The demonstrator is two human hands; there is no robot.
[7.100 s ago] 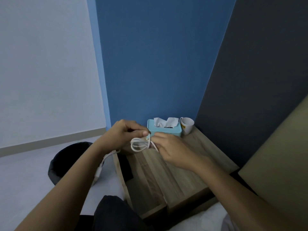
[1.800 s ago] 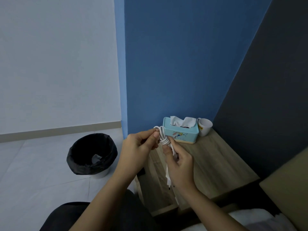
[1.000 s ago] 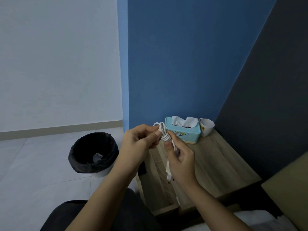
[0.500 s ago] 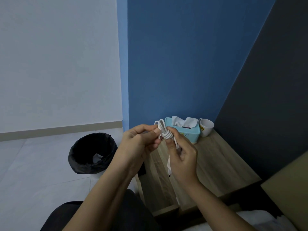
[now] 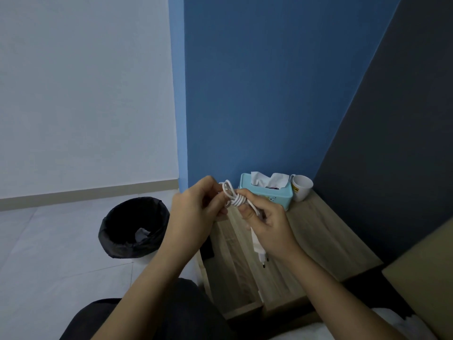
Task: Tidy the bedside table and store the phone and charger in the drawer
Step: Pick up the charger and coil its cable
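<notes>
Both hands hold the white charger above the wooden bedside table (image 5: 326,231). Its cable (image 5: 235,198) is wound into a tight bundle between my fingertips, with a loop sticking up. My left hand (image 5: 198,212) pinches the cable's left side. My right hand (image 5: 266,227) grips the bundle and the white plug block (image 5: 257,246), which hangs down with its pins pointing at the table. The drawer (image 5: 230,261) stands pulled out to the left below my hands. A dark flat object (image 5: 207,249) lies at the drawer's left edge, mostly hidden behind my left wrist.
A light blue tissue box (image 5: 269,192) and a white mug (image 5: 302,187) stand at the back of the table against the blue wall. A black-lined bin (image 5: 133,227) sits on the white floor to the left. A tan board (image 5: 421,285) is at right.
My hands kept winding the cable, and the bundle grew tighter. They drifted slightly right and down. The plug block still hangs from my right hand.
</notes>
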